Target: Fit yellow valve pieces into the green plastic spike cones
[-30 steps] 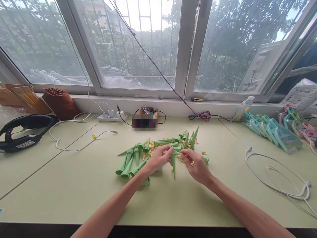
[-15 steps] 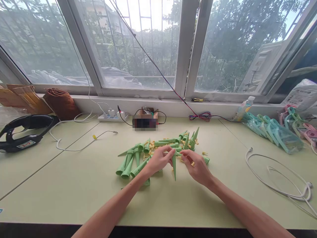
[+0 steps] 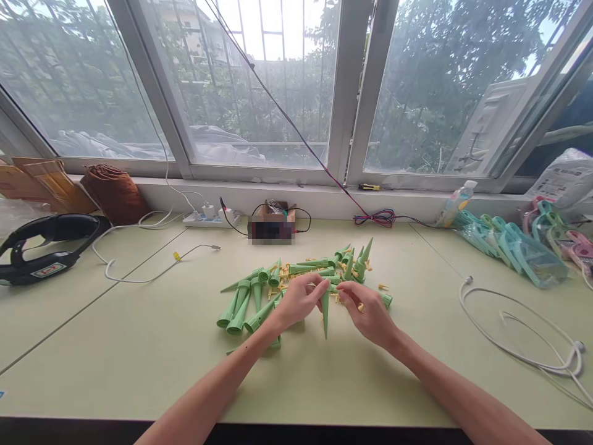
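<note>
My left hand is closed on a green plastic watering spike, which points tip down over the table. Beside its upper end, my right hand is pinched shut at the spike's side. Whatever sits between those right fingertips is too small to make out. Around and behind both hands lies a pile of similar green spikes, mixed with small yellow plastic pieces. A loose yellow piece rests to the right of the pile.
Headphones and a brown bundle are at the left. A power strip and a small box stand by the window. To the right are a white cable, a bottle and bagged teal clips.
The spike's tip has shifted very slightly to the left, and its upper end has turned a little. Both hands keep nearly the same place and grip.
</note>
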`<action>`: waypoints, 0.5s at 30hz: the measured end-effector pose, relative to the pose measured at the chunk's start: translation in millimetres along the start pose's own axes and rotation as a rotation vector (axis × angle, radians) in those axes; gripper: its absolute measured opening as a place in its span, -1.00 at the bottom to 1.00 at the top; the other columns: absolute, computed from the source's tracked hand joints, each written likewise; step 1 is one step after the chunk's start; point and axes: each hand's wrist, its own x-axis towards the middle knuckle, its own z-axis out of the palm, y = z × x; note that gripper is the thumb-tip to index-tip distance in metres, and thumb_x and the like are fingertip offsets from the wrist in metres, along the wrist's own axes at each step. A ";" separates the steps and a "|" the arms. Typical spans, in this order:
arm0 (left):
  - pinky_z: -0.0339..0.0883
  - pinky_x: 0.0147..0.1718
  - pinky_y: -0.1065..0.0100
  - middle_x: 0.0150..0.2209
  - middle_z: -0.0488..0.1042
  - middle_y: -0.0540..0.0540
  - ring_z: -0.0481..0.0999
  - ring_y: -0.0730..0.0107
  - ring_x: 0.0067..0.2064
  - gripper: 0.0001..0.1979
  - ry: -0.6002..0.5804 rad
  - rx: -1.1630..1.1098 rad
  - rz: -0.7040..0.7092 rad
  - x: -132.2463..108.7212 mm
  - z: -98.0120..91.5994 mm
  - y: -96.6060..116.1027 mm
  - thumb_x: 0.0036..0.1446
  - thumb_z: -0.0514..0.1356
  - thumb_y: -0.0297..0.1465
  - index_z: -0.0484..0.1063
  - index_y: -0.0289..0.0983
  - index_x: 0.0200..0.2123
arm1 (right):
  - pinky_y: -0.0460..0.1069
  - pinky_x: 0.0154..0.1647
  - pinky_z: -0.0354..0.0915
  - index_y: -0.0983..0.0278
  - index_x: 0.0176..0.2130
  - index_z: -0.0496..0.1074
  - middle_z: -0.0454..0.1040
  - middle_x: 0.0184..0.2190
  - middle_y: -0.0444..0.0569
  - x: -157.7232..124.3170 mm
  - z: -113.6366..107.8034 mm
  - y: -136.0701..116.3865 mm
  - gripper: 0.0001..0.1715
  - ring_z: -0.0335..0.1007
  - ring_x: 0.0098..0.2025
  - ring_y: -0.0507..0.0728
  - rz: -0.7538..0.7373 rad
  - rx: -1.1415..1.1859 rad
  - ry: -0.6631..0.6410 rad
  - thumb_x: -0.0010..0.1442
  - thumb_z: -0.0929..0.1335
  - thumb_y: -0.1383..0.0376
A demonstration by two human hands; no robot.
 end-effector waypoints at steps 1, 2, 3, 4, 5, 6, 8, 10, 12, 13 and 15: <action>0.31 -0.54 0.46 -0.62 0.25 0.10 0.44 0.44 -0.56 -0.61 0.004 0.002 -0.003 -0.1 0.1 0.0 0.22 0.14 -0.06 0.35 -0.26 -0.43 | -0.06 -0.49 0.29 0.26 -0.15 0.43 0.50 -0.42 -0.06 0.0 -0.3 -0.6 -0.77 0.33 -0.51 0.06 -0.001 -0.002 -0.001 0.40 0.23 0.23; 0.31 -0.53 0.45 -0.62 0.26 0.09 0.45 0.43 -0.56 -0.62 0.008 0.006 -0.004 -0.1 0.2 0.1 0.23 0.14 -0.07 0.35 -0.26 -0.44 | -0.06 -0.49 0.30 0.27 -0.15 0.43 0.50 -0.42 -0.06 0.0 -0.6 -1.3 -0.77 0.33 -0.51 0.06 -0.002 -0.003 -0.003 0.39 0.23 0.24; 0.32 -0.53 0.45 -0.61 0.28 0.08 0.46 0.42 -0.56 -0.62 0.012 0.012 -0.004 0.0 0.2 0.2 0.23 0.14 -0.07 0.34 -0.26 -0.44 | -0.06 -0.49 0.31 0.27 -0.14 0.43 0.50 -0.41 -0.05 0.1 -0.9 -2.0 -0.78 0.33 -0.51 0.06 -0.002 -0.002 -0.007 0.39 0.24 0.24; 0.32 -0.52 0.45 -0.61 0.29 0.08 0.47 0.42 -0.55 -0.62 0.018 0.018 -0.004 0.1 0.2 0.4 0.24 0.13 -0.08 0.34 -0.27 -0.45 | -0.06 -0.50 0.31 0.27 -0.14 0.43 0.50 -0.41 -0.05 0.1 -1.3 -2.9 -0.79 0.33 -0.51 0.06 -0.003 0.001 -0.012 0.38 0.25 0.24; 0.32 -0.52 0.45 -0.59 0.31 0.07 0.48 0.41 -0.54 -0.61 0.022 0.023 -0.005 0.1 0.2 0.6 0.24 0.13 -0.08 0.33 -0.27 -0.45 | -0.06 -0.52 0.31 0.28 -0.13 0.43 0.50 -0.40 -0.04 0.2 -1.6 -3.6 -0.80 0.34 -0.51 0.06 -0.005 0.004 -0.018 0.37 0.25 0.25; 0.33 -0.51 0.44 -0.58 0.32 0.06 0.49 0.41 -0.54 -0.61 0.026 0.026 -0.006 0.2 0.2 0.9 0.24 0.13 -0.08 0.33 -0.27 -0.45 | -0.06 -0.53 0.31 0.28 -0.12 0.42 0.50 -0.40 -0.03 0.2 -1.8 -4.3 -0.80 0.34 -0.52 0.06 -0.009 0.008 -0.025 0.36 0.26 0.25; 0.34 -0.51 0.44 -0.54 0.34 0.05 0.49 0.42 -0.54 -0.61 0.030 0.022 -0.008 0.2 0.1 1.3 0.24 0.13 -0.08 0.34 -0.27 -0.45 | -0.06 -0.54 0.32 0.28 -0.10 0.41 0.51 -0.36 -0.02 0.0 -2.1 -5.0 -0.81 0.35 -0.51 0.05 -0.022 0.014 -0.040 0.34 0.27 0.27; 0.34 -0.51 0.45 -0.51 0.36 0.04 0.48 0.44 -0.54 -0.62 0.031 0.011 -0.009 0.0 0.1 1.6 0.24 0.13 -0.08 0.35 -0.28 -0.44 | -0.06 -0.55 0.33 0.27 -0.08 0.41 0.52 -0.33 0.00 -0.2 -2.0 -5.1 -0.80 0.37 -0.51 0.05 -0.030 0.014 -0.051 0.33 0.27 0.28; 0.34 -0.51 0.45 -0.50 0.36 0.03 0.48 0.44 -0.54 -0.61 0.032 0.009 -0.009 -0.3 0.3 2.2 0.23 0.14 -0.07 0.35 -0.28 -0.45 | -0.06 -0.56 0.33 0.27 -0.08 0.41 0.53 -0.32 0.01 -0.3 -1.5 -4.8 -0.80 0.38 -0.51 0.05 -0.032 0.013 -0.053 0.32 0.28 0.28; 0.34 -0.51 0.45 -0.51 0.36 0.03 0.48 0.44 -0.54 -0.60 0.032 0.012 -0.010 -0.4 0.4 2.6 0.23 0.14 -0.07 0.35 -0.28 -0.45 | -0.05 -0.56 0.33 0.27 -0.09 0.41 0.53 -0.32 0.01 -0.3 -1.3 -4.6 -0.81 0.38 -0.51 0.06 -0.032 0.012 -0.051 0.32 0.28 0.28; 0.33 -0.52 0.44 -0.53 0.35 0.04 0.49 0.42 -0.55 -0.59 0.032 0.022 -0.013 -0.7 0.7 3.5 0.22 0.13 -0.05 0.34 -0.27 -0.46 | -0.05 -0.56 0.33 0.27 -0.12 0.41 0.53 -0.34 0.00 -0.1 -0.7 -4.1 -0.83 0.37 -0.52 0.06 -0.030 0.008 -0.049 0.32 0.28 0.28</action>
